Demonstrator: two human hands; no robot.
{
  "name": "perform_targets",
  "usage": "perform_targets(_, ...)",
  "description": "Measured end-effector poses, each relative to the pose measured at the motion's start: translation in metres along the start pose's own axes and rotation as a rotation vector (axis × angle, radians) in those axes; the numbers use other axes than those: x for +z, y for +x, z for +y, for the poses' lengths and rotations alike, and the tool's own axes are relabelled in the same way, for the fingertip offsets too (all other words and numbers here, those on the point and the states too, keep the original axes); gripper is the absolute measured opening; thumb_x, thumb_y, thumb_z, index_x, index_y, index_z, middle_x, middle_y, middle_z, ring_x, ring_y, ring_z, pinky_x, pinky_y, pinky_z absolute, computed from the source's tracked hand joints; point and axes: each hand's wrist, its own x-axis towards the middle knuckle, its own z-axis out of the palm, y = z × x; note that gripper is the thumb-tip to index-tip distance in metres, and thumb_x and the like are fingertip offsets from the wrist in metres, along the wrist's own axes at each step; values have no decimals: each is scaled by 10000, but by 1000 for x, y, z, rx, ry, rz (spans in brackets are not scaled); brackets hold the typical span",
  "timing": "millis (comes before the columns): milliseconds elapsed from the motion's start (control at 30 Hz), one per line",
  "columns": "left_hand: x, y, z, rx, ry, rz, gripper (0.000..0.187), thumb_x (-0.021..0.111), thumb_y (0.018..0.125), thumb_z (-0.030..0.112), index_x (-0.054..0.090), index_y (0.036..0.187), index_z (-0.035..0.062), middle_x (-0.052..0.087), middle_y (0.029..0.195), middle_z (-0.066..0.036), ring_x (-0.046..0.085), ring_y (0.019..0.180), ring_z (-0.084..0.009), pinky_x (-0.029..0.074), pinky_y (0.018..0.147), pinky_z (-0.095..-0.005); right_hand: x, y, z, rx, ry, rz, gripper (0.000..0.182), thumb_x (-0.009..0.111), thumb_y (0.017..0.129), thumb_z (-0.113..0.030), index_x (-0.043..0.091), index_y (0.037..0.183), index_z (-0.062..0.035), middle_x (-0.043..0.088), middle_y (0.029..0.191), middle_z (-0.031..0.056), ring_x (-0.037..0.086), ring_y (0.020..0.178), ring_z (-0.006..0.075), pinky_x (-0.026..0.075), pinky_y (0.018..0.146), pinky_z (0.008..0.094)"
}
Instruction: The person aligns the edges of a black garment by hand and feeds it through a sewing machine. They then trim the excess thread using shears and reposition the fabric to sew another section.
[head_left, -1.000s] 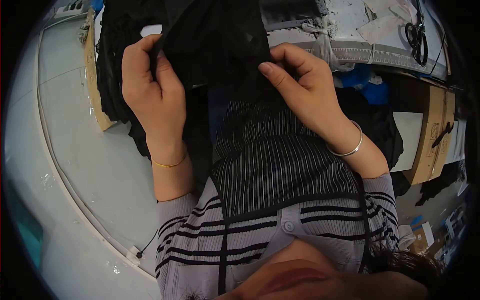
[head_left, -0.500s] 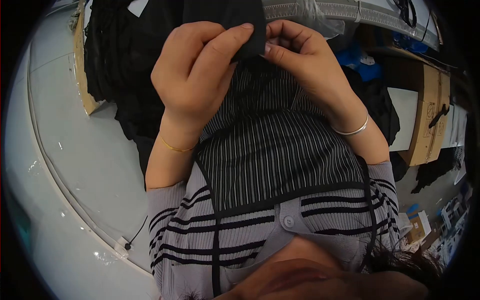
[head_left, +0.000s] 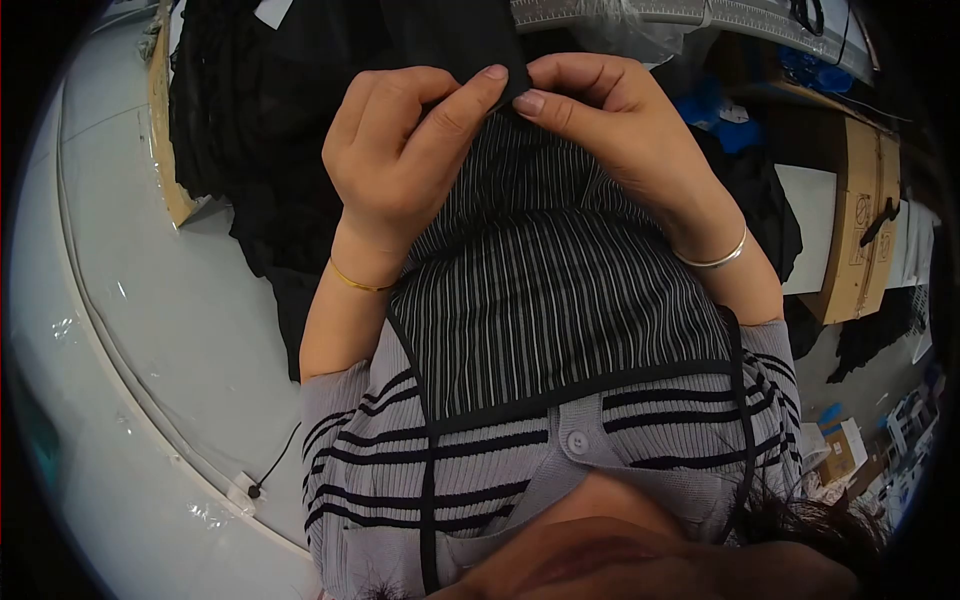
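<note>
A piece of black fabric (head_left: 455, 40) hangs at the top centre, its lower edge between my two hands. My left hand (head_left: 400, 140) is closed on it, thumb laid along the near side and fingers curled behind. My right hand (head_left: 610, 115) pinches the corner of the same fabric between thumb and index finger. The fingertips of both hands are close together at that edge. The fingers of my left hand behind the cloth are partly hidden. Below the hands lies a black-and-white striped apron (head_left: 560, 310) worn over a grey striped top.
A heap of black cloth (head_left: 240, 150) lies to the left, beside a cardboard edge (head_left: 170, 150). A grey table edge with a ruler scale (head_left: 590, 12) runs across the top, with clear plastic (head_left: 640, 40) on it. At right stands a cardboard box (head_left: 860, 220).
Both hands have come slightly down toward my body with the fabric. My right thumb and index finger have closed in nearer my left hand at the cloth's edge.
</note>
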Motion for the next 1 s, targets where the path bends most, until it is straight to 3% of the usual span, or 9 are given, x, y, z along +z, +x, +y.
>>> perform_targets(133, 3, 17, -13, -177, -120, 164, 204, 725, 816, -63, 736, 984, 52, 617, 837, -34, 584, 748, -163, 516, 662, -278, 1, 7, -2, -88, -94, -12, 170, 715, 956, -164, 684, 955, 3, 581, 886, -35, 498, 753, 34, 416, 668, 213)
perform_targets(233, 15, 48, -57, -488, -313, 305, 79, 606, 1013, 51, 641, 1067, 6, 657, 935, -53, 575, 823, -99, 471, 764, -226, 16, 27, 3, -104, 10, -92, 197, 738, 931, -167, 656, 895, 8, 577, 894, -20, 484, 706, 49, 417, 622, 223)
perform_targets(267, 16, 70, -80, -461, -266, 240, 204, 478, 1078, 114, 634, 1058, -16, 714, 1028, -76, 646, 957, -129, 484, 891, -257, 21, 32, 4, -68, 83, -153, 203, 737, 930, -167, 648, 880, 9, 569, 877, -22, 474, 701, 48, 412, 618, 224)
perform_targets(467, 29, 102, -154, -369, -383, 313, 201, 488, 1079, 125, 631, 1049, -12, 707, 1014, -67, 636, 945, -124, 482, 892, -257, -2, 43, 30, -84, -434, 26, 208, 729, 892, -148, 720, 1037, 0, 699, 1073, 132, 692, 845, 242, 538, 743, 321)
perform_targets(533, 34, 105, -172, -360, -427, 332, 200, 492, 1080, 130, 630, 1045, -11, 704, 1009, -64, 631, 940, -121, 481, 893, -256, -4, 54, 21, -403, -546, 203, 295, 714, 902, -138, 679, 1161, -1, 691, 1125, 146, 694, 925, 254, 539, 790, 327)
perform_targets(633, 33, 105, -195, -345, -486, 359, 200, 498, 1081, 137, 628, 1040, -9, 699, 1001, -58, 625, 933, -118, 480, 893, -256, -11, 90, 2, -368, -368, 312, 431, 669, 977, -152, 560, 1368, -5, 687, 1105, 78, 652, 973, 142, 513, 883, 284)
perform_targets(700, 11, 96, -191, -461, -486, 362, 131, 590, 1047, 117, 595, 1101, -2, 641, 908, -35, 549, 814, -72, 442, 776, -213, -11, 112, -7, -253, -262, 277, 390, 664, 989, -166, 577, 1335, -10, 677, 1073, 55, 634, 944, 113, 507, 846, 264)
perform_targets(833, -34, 61, -177, -380, -962, 162, 429, 860, 843, 170, 491, 1015, 37, 454, 808, -1, 424, 756, -104, 363, 719, -225, -12, 123, -2, -135, -139, 162, 278, 663, 1004, -181, 613, 1227, -21, 631, 930, -22, 556, 819, 33, 457, 717, 199)
perform_targets(1000, -67, 67, -120, -684, -450, -257, 331, 835, 777, -25, 606, 1012, 21, 539, 834, 5, 499, 774, -104, 419, 726, -226, -5, 109, -4, -207, -55, 217, 273, 667, 990, -144, 598, 1230, -32, 599, 814, -51, 511, 726, 19, 416, 655, 192)
